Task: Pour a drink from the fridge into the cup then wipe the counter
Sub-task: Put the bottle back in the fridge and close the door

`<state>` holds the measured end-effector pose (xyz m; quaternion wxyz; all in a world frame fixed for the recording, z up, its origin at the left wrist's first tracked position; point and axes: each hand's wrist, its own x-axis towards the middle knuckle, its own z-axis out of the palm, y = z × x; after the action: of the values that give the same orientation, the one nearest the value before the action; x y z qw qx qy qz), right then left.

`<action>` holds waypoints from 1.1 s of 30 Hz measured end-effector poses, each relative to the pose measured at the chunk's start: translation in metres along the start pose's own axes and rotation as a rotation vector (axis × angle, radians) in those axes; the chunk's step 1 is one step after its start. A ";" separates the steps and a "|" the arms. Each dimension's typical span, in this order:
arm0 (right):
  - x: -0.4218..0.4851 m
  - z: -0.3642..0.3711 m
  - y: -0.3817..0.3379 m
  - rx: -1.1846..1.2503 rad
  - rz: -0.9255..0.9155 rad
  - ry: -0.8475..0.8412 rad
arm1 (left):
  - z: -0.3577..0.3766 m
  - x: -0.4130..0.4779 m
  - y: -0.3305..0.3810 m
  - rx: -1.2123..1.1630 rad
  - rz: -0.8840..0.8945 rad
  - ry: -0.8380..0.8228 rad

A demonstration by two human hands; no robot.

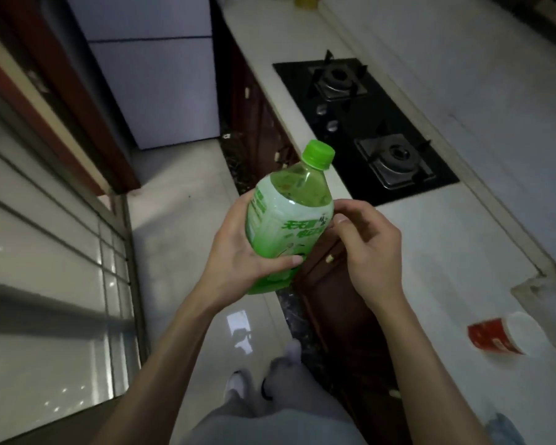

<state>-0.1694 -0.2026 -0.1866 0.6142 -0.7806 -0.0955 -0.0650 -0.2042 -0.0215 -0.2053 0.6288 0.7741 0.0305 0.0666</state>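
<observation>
A green drink bottle [286,216] with a green screw cap [318,154] on it is held tilted in front of me, over the floor beside the counter edge. My left hand [238,255] grips the lower body of the bottle from the left and below. My right hand [366,242] rests its fingertips against the bottle's right side. A red and white paper cup [507,334] stands on the white counter [430,252] at the lower right, away from both hands. The white fridge [154,75] at the back has its doors shut.
A black two-burner gas hob [366,123] is set into the counter beyond the bottle. Dark wooden cabinets [334,309] run under the counter. A yellow container [307,0] stands at the far end. A glass sliding door [45,252] lines the left. A bluish cloth [504,428] lies at the counter's near end.
</observation>
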 end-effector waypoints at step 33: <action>0.278 0.204 0.007 0.257 -0.192 -0.557 | -0.137 0.188 -0.024 0.144 -0.156 0.621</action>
<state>0.0996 0.0134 -0.1806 0.6491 -0.6720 -0.3403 0.1061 -0.0366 0.1408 -0.1891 0.5365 0.7545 0.2845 0.2489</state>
